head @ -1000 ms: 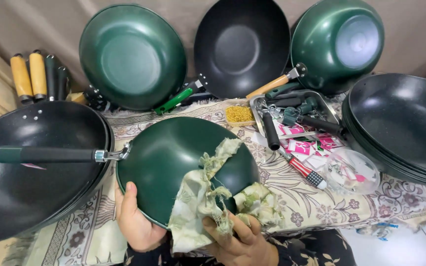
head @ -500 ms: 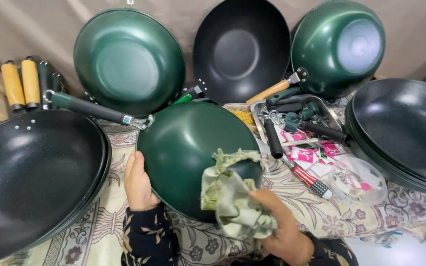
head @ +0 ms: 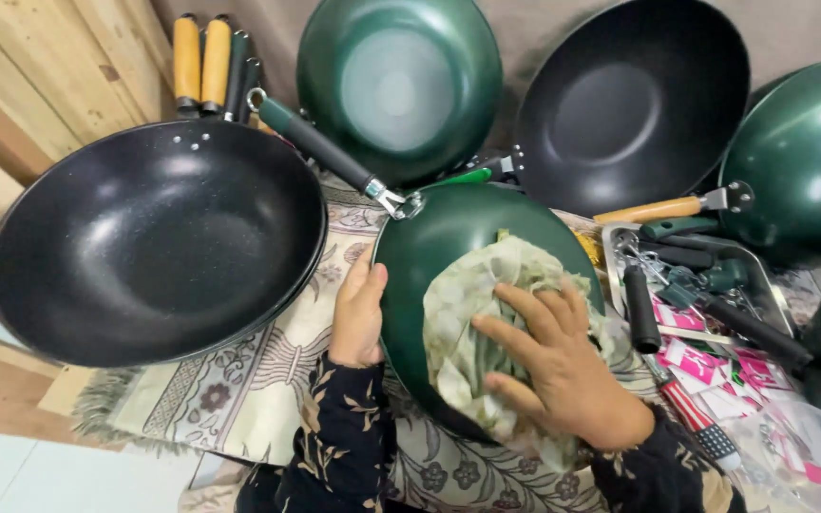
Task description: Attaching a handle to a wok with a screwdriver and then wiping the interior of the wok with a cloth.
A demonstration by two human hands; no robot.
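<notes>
A green wok lies in front of me on a patterned cloth, its dark handle pointing up and to the left. My left hand grips the wok's left rim. My right hand presses a pale green rag flat against the wok's inside, fingers spread over the cloth. The rag covers much of the wok's right half.
A large black wok sits at the left. A green wok, a black wok and another green wok lean along the back. A metal tray of handles and pink packets lie at the right.
The wok has turned so its handle points further up and left. My right hand has spread the rag flat inside the wok. The view has shifted left and closer.
</notes>
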